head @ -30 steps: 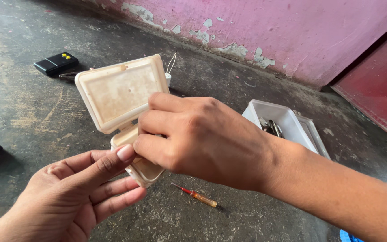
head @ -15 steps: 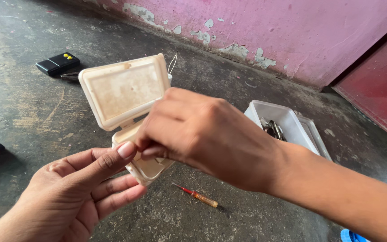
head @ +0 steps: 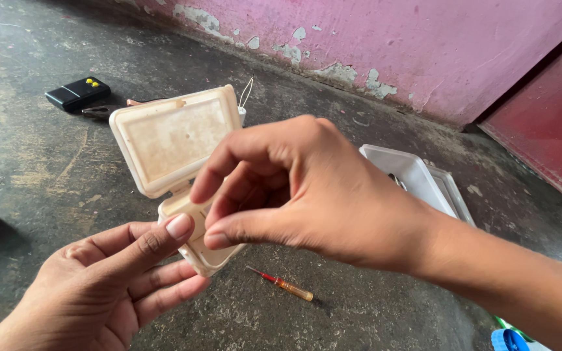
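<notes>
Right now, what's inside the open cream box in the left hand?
The raised lid of the cream box shows a bare, stained inner face. The base compartment is covered by the right hand and the left hand thumb, so its contents cannot be seen.

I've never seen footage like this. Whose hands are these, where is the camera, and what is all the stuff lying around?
There is no machine here. The camera sits on a person's head and looks down, so both hands are that person's own.

The left hand holds a small cream plastic box with a hinged lid, thumb pressed on its base; the lid stands open. The right hand is in front of the box, its thumb and fingers curled close together. Whether it pinches anything I cannot tell.

On the grey concrete floor lie a thin screwdriver with a red and amber handle, a black remote with yellow buttons, and a white open plastic container. A peeling pink wall runs behind, and a blue cap peeks in at the bottom edge.
</notes>
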